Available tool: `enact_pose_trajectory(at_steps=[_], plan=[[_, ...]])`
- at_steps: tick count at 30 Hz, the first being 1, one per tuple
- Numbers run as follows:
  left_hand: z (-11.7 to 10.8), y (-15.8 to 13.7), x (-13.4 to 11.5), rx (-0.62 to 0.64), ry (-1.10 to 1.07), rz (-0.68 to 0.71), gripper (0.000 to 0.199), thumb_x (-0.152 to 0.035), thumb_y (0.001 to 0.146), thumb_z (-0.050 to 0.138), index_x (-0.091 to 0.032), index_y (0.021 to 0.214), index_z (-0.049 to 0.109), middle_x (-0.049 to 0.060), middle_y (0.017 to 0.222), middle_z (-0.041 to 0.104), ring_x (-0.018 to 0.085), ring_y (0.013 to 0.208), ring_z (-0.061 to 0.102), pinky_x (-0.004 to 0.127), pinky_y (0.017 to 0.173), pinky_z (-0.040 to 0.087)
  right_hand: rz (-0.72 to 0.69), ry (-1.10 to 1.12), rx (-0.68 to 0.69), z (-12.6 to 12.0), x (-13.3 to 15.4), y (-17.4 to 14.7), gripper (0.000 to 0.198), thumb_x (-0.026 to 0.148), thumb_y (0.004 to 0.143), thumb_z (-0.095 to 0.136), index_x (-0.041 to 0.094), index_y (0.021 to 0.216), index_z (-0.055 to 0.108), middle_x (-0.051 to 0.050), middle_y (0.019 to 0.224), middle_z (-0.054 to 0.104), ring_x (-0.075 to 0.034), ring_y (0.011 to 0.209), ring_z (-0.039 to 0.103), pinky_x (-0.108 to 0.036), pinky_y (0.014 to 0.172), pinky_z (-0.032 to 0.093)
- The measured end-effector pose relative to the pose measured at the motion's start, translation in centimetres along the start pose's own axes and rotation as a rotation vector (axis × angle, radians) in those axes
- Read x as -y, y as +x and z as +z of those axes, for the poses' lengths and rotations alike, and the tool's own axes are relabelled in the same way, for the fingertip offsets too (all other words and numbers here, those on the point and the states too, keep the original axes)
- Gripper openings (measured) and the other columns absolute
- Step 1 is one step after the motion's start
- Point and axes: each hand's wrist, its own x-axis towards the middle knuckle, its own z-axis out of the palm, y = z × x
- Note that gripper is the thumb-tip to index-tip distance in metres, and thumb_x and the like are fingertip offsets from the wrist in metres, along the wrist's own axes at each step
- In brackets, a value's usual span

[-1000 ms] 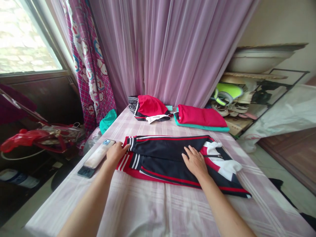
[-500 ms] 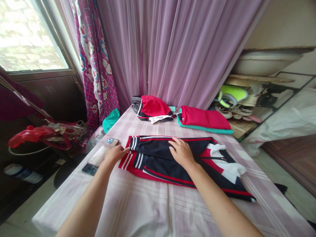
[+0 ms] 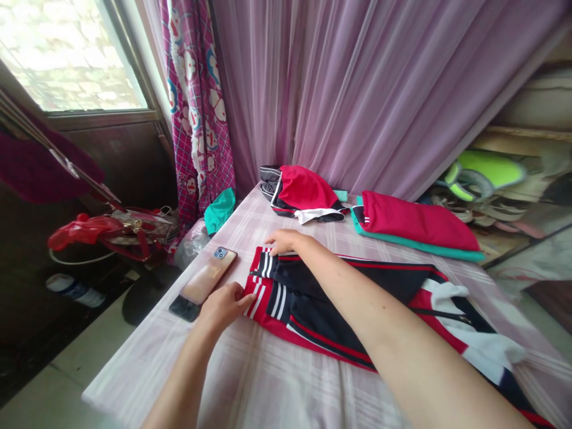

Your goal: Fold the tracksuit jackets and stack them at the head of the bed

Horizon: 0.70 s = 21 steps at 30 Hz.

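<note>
A navy jacket (image 3: 322, 325) with red lining, white patches and red-and-white striped edges lies flat on the table, its sleeves folded over the body. My left hand (image 3: 227, 305) pinches the near part of its red striped hem between thumb and fingers. Stretched across the jacket, my right arm reaches to the far corner of that hem. There my right hand (image 3: 286, 239) has its fingers bent down onto the edge, closed on the cloth. My right forearm hides part of the sleeves and body.
A gold phone (image 3: 218, 268) overlaps a dark slab (image 3: 184, 308) left of the jacket. Farther back are a rumpled red garment (image 3: 308, 187) and a folded red-and-teal stack (image 3: 415, 226). Purple curtains (image 3: 357, 89) hang behind the checked tablecloth (image 3: 179, 363); a shelf with shoes stands right.
My right hand has moved left from the sleeves to the far hem corner. My left hand has shifted from the far cuff toward the near hem. The view has turned left.
</note>
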Motion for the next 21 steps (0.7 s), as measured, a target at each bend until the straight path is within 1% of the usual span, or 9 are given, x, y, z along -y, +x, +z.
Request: enact_pose_trajectory(at_steps=[3, 5, 7, 10, 13, 16, 18, 21], plan=[[0.0, -0.7, 0.1, 0.023, 0.007, -0.009, 0.039, -0.058, 0.083, 0.050, -0.024, 0.088, 0.068, 0.005, 0.091, 0.073, 0.022, 0.085, 0.066, 0.029, 0.064, 0.039, -0.070, 0.052, 0.162, -0.3, -0.1, 1.8, 0.071, 0.029, 0.071, 0.073, 0.023, 0.139, 0.055, -0.006, 0.131, 0.065, -0.022, 0.110, 0.065, -0.024, 0.087, 0.049], [0.0, -1.0, 0.0, 0.035, 0.014, -0.025, 0.038, -0.058, 0.082, 0.051, -0.025, 0.088, 0.068, 0.005, 0.090, 0.072, 0.023, 0.084, 0.065, 0.029, 0.063, 0.038, -0.085, 0.045, 0.209, -0.4, 0.0, 2.5, 0.074, 0.029, 0.070, 0.073, 0.021, 0.141, 0.053, -0.007, 0.132, 0.064, -0.021, 0.109, 0.065, -0.023, 0.084, 0.049], [0.0, -1.2, 0.0, 0.046, 0.025, -0.044, 0.037, -0.059, 0.081, 0.052, -0.024, 0.085, 0.067, 0.005, 0.087, 0.071, 0.023, 0.082, 0.065, 0.029, 0.061, 0.036, -0.102, -0.003, 0.248, -0.5, 0.2, 2.9, 0.068, 0.030, 0.068, 0.074, 0.022, 0.134, 0.060, -0.007, 0.127, 0.067, -0.022, 0.104, 0.066, -0.023, 0.080, 0.050], [0.0, -1.2, -0.1, 0.043, 0.014, -0.039, 0.034, -0.056, 0.080, 0.054, -0.023, 0.080, 0.063, 0.003, 0.082, 0.069, 0.021, 0.078, 0.063, 0.029, 0.059, 0.033, -0.151, -0.083, 0.295, -0.8, 0.6, 2.9, 0.049, 0.032, 0.069, 0.072, 0.021, 0.117, 0.071, -0.003, 0.107, 0.074, -0.020, 0.088, 0.068, -0.023, 0.069, 0.047], [-0.1, -1.4, -0.4, 0.029, -0.097, -0.023, 0.028, -0.050, 0.078, 0.056, -0.022, 0.076, 0.058, 0.001, 0.077, 0.066, 0.019, 0.074, 0.061, 0.028, 0.059, 0.034, -0.186, -0.160, 0.247, -1.2, 0.8, 2.3, 0.040, 0.031, 0.070, 0.071, 0.019, 0.108, 0.074, -0.003, 0.095, 0.075, -0.017, 0.078, 0.066, -0.023, 0.062, 0.043], [-0.7, -2.0, -1.4, -0.009, -0.264, 0.044, 0.024, -0.045, 0.077, 0.056, -0.022, 0.075, 0.055, -0.002, 0.073, 0.065, 0.016, 0.071, 0.059, 0.026, 0.060, 0.037, -0.246, -0.208, 0.135, -1.9, 0.3, 0.8, 0.036, 0.034, 0.072, 0.070, 0.019, 0.105, 0.075, -0.003, 0.092, 0.075, -0.017, 0.076, 0.064, -0.023, 0.060, 0.039], [-1.4, -2.6, -2.6, -0.063, -0.309, 0.097, 0.022, -0.044, 0.079, 0.056, -0.022, 0.079, 0.056, -0.002, 0.073, 0.065, 0.016, 0.071, 0.060, 0.026, 0.062, 0.039, -0.297, -0.202, 0.047, -2.7, -0.6, -0.7, 0.033, 0.035, 0.075, 0.068, 0.021, 0.105, 0.075, -0.002, 0.092, 0.074, -0.016, 0.077, 0.063, -0.022, 0.061, 0.038], [-2.3, -3.6, -5.5, -0.137, -0.263, 0.162, 0.021, -0.042, 0.080, 0.056, -0.022, 0.086, 0.061, -0.001, 0.076, 0.068, 0.017, 0.071, 0.061, 0.027, 0.063, 0.041, -0.329, -0.158, -0.099, -4.0, -2.7, -3.8, 0.028, 0.036, 0.079, 0.067, 0.022, 0.102, 0.075, -0.002, 0.090, 0.074, -0.016, 0.078, 0.062, -0.022, 0.063, 0.037]])
